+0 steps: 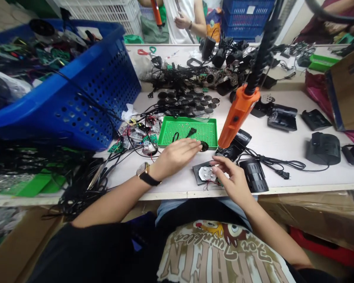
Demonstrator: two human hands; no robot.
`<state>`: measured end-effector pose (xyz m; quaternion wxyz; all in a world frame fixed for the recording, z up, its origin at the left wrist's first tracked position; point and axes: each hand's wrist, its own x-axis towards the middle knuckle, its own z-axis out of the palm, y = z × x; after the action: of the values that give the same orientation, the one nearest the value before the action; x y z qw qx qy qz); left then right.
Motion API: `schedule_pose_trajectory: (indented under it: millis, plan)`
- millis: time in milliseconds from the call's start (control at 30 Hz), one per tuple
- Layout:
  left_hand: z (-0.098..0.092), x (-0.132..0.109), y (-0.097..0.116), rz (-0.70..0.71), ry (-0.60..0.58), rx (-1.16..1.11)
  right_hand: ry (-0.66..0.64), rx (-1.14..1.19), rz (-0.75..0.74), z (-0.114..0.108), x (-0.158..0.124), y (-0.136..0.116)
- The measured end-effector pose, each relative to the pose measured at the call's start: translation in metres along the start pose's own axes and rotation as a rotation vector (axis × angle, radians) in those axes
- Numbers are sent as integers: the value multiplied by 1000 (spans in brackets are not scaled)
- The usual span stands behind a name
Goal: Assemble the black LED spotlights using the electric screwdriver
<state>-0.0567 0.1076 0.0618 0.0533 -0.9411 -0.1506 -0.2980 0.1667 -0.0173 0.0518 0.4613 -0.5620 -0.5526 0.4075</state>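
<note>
One black disc by left hand

Black disc partly hidden behind the left hand

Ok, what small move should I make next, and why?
Probably use your left hand to set the black disc among the dark discs behind the green tray. It sits right at that hand's fingertips, and similar round pieces lie grouped there, though I can't tell whether it's firmly gripped.
</note>
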Motion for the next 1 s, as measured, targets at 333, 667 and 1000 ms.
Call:
schedule_pose_trajectory:
  millis: [333, 667, 1000]
  plan:
    - [-5, -8, 71, -293, 106, -351, -48, 360, 136, 4, 18, -11]
    - [3, 3, 72, -799, 99, -690, -41, -39, -61, -12, 22, -1]
    - [-3, -31, 75, -1035, 247, -854, -316, -543, -342, -17, 11, 4]
